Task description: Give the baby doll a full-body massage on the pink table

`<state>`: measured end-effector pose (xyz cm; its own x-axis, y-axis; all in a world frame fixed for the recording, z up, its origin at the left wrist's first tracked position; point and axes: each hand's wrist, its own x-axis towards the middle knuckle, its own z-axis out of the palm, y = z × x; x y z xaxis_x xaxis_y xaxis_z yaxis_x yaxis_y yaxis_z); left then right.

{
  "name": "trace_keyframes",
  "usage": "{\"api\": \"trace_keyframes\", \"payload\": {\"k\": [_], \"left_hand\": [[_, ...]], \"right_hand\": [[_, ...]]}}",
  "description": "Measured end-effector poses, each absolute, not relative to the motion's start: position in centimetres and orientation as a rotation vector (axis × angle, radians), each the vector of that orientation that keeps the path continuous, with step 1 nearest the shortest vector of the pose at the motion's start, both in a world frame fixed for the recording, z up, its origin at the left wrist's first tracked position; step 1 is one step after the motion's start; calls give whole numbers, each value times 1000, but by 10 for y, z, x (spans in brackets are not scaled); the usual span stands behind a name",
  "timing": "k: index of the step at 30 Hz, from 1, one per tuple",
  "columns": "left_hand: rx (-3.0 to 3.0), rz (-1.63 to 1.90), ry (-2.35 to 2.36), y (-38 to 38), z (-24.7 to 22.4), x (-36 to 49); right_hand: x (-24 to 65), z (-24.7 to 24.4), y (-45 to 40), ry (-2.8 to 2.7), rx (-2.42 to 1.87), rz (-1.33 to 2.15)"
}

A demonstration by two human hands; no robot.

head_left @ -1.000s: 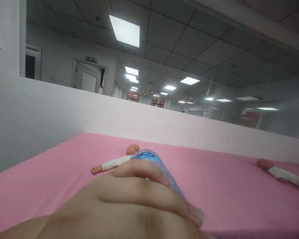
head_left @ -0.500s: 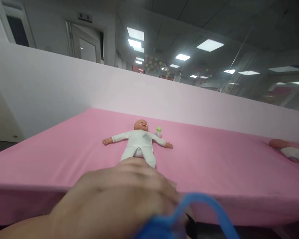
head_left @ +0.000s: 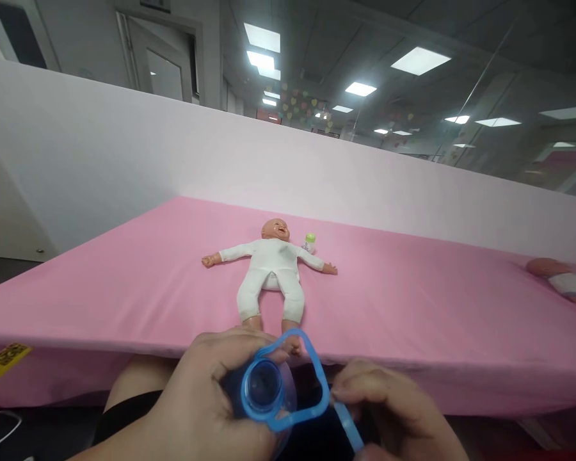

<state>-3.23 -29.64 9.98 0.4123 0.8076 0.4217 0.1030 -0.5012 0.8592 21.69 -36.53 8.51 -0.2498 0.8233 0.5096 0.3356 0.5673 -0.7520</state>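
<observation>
My left hand is closed around a clear bottle, seen from above. A blue ring sits round its mouth, with a blue loop handle standing out to the right. My right hand has its fingers bent and closed on a blue strip beside that loop. Whether strip and loop are one piece I cannot tell. Beyond my hands, a baby doll in a white suit lies face up, arms spread, with its feet partly behind my left hand and the loop.
A pink-covered table stretches before me, with a small green-capped bottle beside the doll's head. Another doll lies at the far right. Behind rises a white partition below glass. A white cable is at lower left.
My left hand, blurred and across the middle before, is lower now and shows the bottle's mouth. My right hand has come into clear view. The doll's legs are less covered.
</observation>
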Motion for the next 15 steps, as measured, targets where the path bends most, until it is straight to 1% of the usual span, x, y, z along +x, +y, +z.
{"api": "trace_keyframes", "payload": {"k": [5,9,12,15], "left_hand": [[1766,1006,735,-292,87,-35],[1676,1007,751,-290,90,-40],[1726,1021,777,-289,93,-40],[1773,993,779,-288,93,-38]], "right_hand": [[196,118,-346,-2070,-833,395],[193,137,-348,-2031,-970,240],[194,142,-352,-1934,-1071,222],[188,146,-349,-2042,-1065,261]]}}
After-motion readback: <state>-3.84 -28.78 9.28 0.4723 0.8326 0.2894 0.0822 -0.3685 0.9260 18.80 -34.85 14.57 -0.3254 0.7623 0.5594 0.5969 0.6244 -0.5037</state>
